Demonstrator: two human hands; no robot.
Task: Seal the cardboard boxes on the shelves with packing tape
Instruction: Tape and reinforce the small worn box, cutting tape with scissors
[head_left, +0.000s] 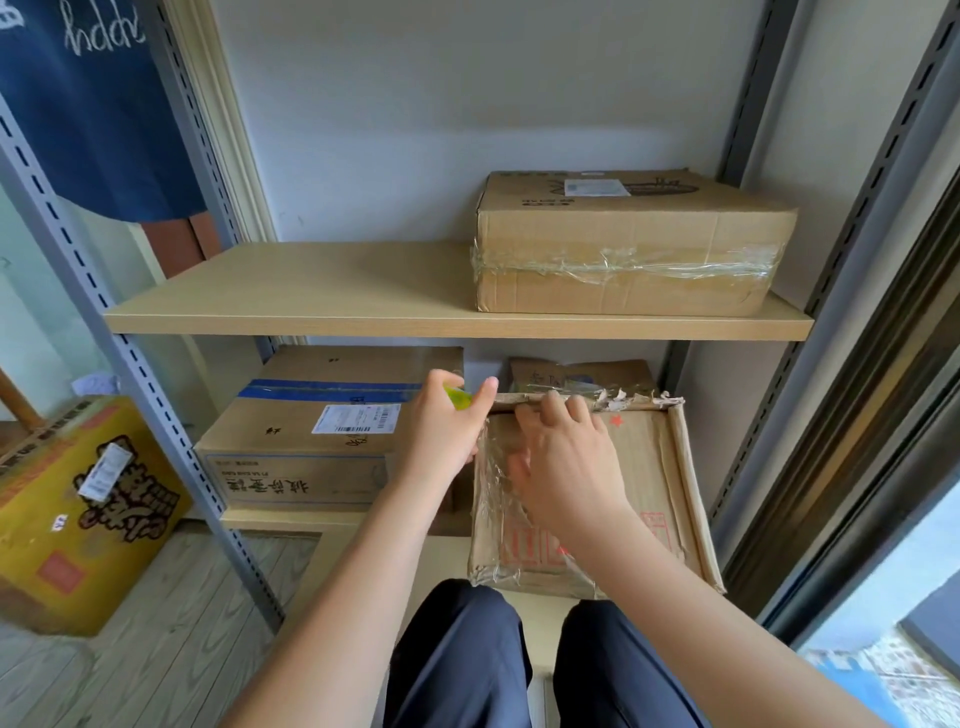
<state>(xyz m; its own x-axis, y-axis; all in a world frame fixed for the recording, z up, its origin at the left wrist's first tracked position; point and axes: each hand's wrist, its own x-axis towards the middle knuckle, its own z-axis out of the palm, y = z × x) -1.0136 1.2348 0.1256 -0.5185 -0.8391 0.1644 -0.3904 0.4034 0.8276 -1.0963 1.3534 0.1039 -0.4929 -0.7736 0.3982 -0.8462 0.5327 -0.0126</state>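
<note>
A flat, worn cardboard box (649, 478) lies on the lower shelf at the right, with clear tape crumpled along its left side and far edge. My left hand (441, 431) grips a yellow-green tape roll (458, 397) at the box's far left corner; most of the roll is hidden by the fingers. My right hand (566, 462) rests on the box top with its fingers stretched onto the far edge, pressing the tape down.
A taped box (623, 244) sits on the upper shelf (311, 291) at the right. A box with blue tape (322, 431) stands left on the lower shelf, a small one (582, 374) behind. A yellow box (78, 514) is on the floor at left. My knees (519, 660) are below.
</note>
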